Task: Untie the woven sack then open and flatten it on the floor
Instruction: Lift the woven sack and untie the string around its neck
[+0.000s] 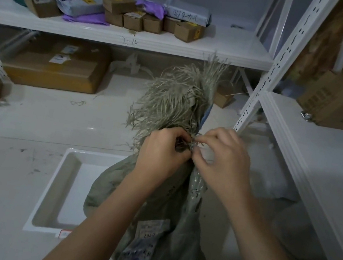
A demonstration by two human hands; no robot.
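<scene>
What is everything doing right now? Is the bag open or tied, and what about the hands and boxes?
Woven sack: upright on the floor, neck bunched and still tied.
Frayed top: loose, sticking up above the tie.
Left hand: pinching at the tie.
Right hand: pinching at the tie.
Small boxes: closed, on the shelf.
White tray: flat on the floor, partly behind the sack.

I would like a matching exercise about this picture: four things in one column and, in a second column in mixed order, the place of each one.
Things:
1. frayed sack top
2. white tray
3. purple mailer bag
4. paper label

Places:
A. on the upper shelf among small cartons
B. on the floor, left of the woven sack
C. stuck on the sack's side, below the hands
D. above the left hand and the right hand, which pinch the tie

Pairs: 1-D, 2-B, 3-A, 4-C
</scene>
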